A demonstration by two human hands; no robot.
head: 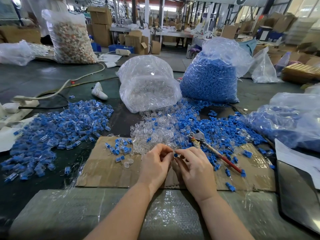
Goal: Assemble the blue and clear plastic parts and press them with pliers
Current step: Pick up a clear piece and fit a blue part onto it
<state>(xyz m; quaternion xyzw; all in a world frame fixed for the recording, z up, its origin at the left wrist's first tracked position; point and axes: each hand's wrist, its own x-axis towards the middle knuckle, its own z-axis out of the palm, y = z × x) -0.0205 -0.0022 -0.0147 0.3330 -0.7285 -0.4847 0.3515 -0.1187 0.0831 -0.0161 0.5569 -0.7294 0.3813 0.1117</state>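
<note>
Far left, I see a big heap of joined blue-and-clear pieces (57, 129) on the table, so a lot of units look already put together; can't tell whether all are pressed. A smaller batch of joined pieces (119, 147) lies on the cardboard sheet (103, 170), just left of my hands.

My left hand (155, 163) is over the cardboard, fingers curled, thumb and forefinger pinched together; likely a clear part is in there but it's too small to confirm. Touching it fingertip to fingertip, my right hand (194, 166) pinches a blue part (175, 155) between thumb and forefinger. I judge this as the fitting step for one more unit, not yet pressed.

Behind the hands: loose clear parts (155, 130) spilling from the clear bag (149, 84), then loose blue parts (221, 129) from the blue bag (209, 78). The pliers (213, 149) lie untouched on the cardboard, just right of my right hand. Both bags look well filled, so plenty is left.
</note>
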